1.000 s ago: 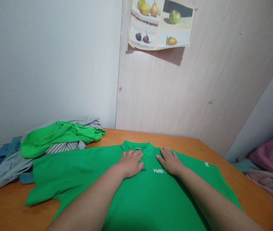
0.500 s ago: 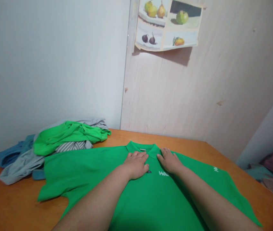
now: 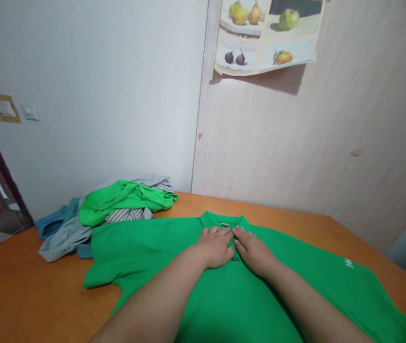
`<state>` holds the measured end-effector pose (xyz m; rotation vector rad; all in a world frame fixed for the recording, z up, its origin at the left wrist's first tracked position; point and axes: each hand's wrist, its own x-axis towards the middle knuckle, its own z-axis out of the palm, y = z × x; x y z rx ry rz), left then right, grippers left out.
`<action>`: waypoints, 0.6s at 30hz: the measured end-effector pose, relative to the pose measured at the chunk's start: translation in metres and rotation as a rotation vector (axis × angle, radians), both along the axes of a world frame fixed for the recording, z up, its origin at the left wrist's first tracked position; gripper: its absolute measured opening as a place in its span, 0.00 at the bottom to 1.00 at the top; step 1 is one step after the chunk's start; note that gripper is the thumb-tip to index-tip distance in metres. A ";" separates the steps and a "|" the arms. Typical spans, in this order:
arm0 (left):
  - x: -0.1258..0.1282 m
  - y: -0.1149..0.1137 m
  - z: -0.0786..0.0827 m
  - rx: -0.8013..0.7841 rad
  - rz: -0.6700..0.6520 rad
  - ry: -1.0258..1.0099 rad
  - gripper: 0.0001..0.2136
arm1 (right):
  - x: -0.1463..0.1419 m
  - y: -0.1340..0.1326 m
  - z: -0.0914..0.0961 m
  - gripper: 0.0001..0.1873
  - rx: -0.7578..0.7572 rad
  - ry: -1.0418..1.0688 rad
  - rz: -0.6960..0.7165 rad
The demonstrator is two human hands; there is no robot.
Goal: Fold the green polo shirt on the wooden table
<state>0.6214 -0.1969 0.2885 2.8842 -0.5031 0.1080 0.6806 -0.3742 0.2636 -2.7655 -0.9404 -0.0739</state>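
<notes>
- Green polo shirt (image 3: 235, 305), in the head view: spread front up on the counter (image 3: 35, 295), collar toward the far edge, hem cut off by the bottom of the picture.
- Left hand (image 3: 213, 247) and right hand (image 3: 255, 250): laid flat on the chest below the collar, fingers extended, grasping nothing; fingertips close together, contact between them hard to tell.
- Under both palms and forearms: patches of fabric hidden.
- Beside the left thumb: a small dark mark (image 3: 235, 259), too small to read; on the right sleeve, white lettering (image 3: 348, 263), also illegible.
- At far left of the counter: a heap of clothes (image 3: 117, 200), bright green on top, striped, grey and blue below, overlapping too much to count.
- Behind: a white wall (image 3: 117, 95) with a switch (image 3: 29, 112), a pale wood-grain panel (image 3: 267, 143), a fruit poster (image 3: 263, 38) cropped at the top.
- Right-hand corner: dark and blurred.
</notes>
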 end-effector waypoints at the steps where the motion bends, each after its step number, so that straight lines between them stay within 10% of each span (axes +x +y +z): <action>1: 0.000 0.001 0.001 -0.006 -0.003 0.004 0.27 | 0.000 0.000 -0.001 0.31 0.001 0.005 0.015; 9: 0.009 0.019 0.004 -0.182 -0.008 -0.078 0.22 | -0.004 0.003 0.003 0.31 -0.004 0.001 0.026; 18: 0.010 0.017 0.005 -0.006 0.044 -0.114 0.13 | -0.009 0.007 0.007 0.32 0.029 -0.003 0.048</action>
